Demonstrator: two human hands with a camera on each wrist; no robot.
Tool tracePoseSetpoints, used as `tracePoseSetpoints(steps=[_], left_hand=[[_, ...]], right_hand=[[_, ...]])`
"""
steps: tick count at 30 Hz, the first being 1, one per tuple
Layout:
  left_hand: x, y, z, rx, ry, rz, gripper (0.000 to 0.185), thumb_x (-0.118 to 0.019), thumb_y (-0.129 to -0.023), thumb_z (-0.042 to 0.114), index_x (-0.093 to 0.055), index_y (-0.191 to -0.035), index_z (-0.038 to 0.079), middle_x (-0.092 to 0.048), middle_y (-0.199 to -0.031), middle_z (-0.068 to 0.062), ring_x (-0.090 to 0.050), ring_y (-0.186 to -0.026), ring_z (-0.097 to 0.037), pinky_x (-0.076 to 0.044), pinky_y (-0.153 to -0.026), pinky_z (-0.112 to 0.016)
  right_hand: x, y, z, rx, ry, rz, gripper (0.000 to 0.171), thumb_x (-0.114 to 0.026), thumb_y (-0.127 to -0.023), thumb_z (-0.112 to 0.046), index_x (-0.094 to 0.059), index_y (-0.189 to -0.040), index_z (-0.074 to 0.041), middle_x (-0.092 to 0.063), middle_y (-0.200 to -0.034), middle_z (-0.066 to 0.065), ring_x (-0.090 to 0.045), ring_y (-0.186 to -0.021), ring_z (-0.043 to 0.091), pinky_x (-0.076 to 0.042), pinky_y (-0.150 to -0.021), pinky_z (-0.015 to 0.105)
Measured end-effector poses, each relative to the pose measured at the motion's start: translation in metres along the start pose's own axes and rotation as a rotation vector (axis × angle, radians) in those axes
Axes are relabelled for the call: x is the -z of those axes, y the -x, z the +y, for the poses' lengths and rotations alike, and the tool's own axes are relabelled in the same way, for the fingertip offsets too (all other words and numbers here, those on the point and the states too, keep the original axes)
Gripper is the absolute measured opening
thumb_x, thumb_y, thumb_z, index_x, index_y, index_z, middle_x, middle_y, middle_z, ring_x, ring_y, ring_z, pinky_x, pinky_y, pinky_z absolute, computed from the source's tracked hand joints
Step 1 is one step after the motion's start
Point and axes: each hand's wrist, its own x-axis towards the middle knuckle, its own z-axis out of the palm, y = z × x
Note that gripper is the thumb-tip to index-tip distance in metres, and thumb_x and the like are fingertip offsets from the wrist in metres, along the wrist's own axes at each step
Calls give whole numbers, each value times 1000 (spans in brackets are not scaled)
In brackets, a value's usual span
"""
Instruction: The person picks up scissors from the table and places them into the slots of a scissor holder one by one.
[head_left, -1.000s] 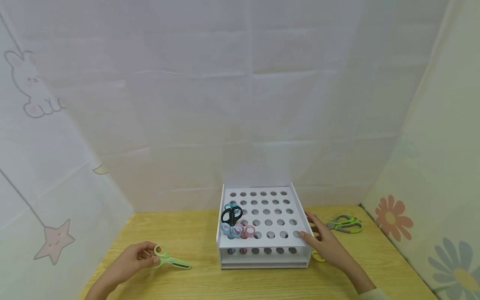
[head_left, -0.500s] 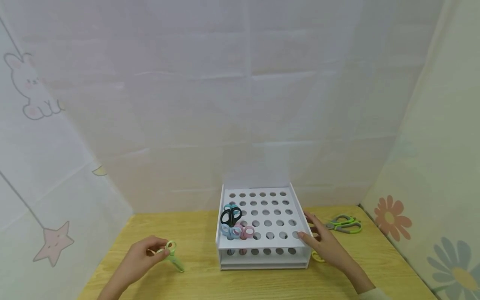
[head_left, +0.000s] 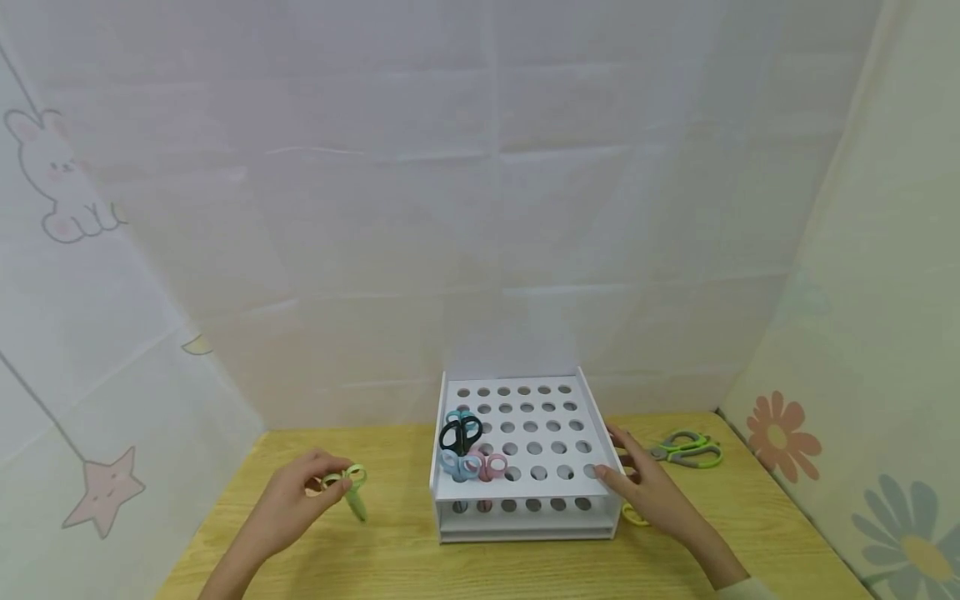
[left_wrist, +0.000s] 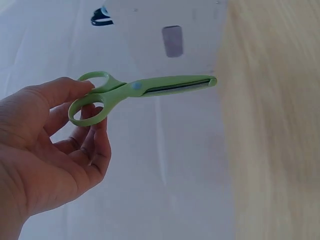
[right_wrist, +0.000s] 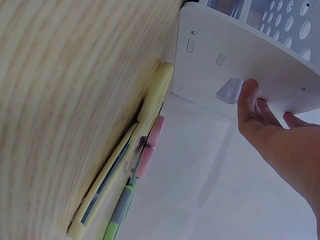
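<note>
My left hand (head_left: 300, 497) pinches a pair of light green scissors (left_wrist: 127, 91) by the finger loops, clear of the table, with the blades shut and pointing down in the head view. A white rack (head_left: 525, 492) with rows of round holes stands at mid-table. In its left holes sit black scissors (head_left: 461, 435), teal scissors (head_left: 458, 416), light blue scissors (head_left: 460, 465) and pink scissors (head_left: 491, 467). My right hand (head_left: 651, 492) holds the rack's right side, thumb over the top edge and fingers against the outer panel (right_wrist: 210, 55), beside a cut-out.
Right of the rack, green and grey scissors (head_left: 686, 450) lie on the wooden table (head_left: 360, 575). Yellow scissors (right_wrist: 145, 120) lie close to the rack's right side, partly hidden by the right hand in the head view. A pink handle (right_wrist: 151, 147) shows behind them. Sheets hang around the table.
My left hand has lifted the light green scissors and moved right, and their blades have swung from pointing right to pointing down. The right hand stays on the rack.
</note>
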Motion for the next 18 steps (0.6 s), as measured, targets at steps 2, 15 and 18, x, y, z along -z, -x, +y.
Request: tracePoseSetpoints(steps=[2, 15, 18], left_hand=[[-1, -4, 9, -38, -4, 17, 19, -74, -96, 24, -76, -114, 19, -62, -98, 12, -61, -87, -7, -54, -74, -32], [-23, -31, 64, -290, 73, 43, 21, -72, -97, 14, -76, -117, 22, -60, -103, 12, -57, -88, -8, -49, -71, -29], [-28, -32, 73, -322, 98, 34, 21, -71, -97, 12, -76, -117, 20, -60, -103, 11, -55, -87, -9, -48, -72, -29]], right_hand=[[0, 0, -1, -1, 3, 3, 76, -67, -101, -37, -26, -162, -17, -38, -154, 20, -54, -122, 35, -53, -85, 32], [2, 0, -1, 7, 9, 21, 75, -68, -100, -34, -28, -161, -18, -41, -152, 20, -55, -121, 33, -53, -86, 32], [1, 1, 0, 3, -5, 16, 75, -68, -100, -33, -27, -161, -18, -39, -153, 20, -54, -122, 34, -53, -86, 32]])
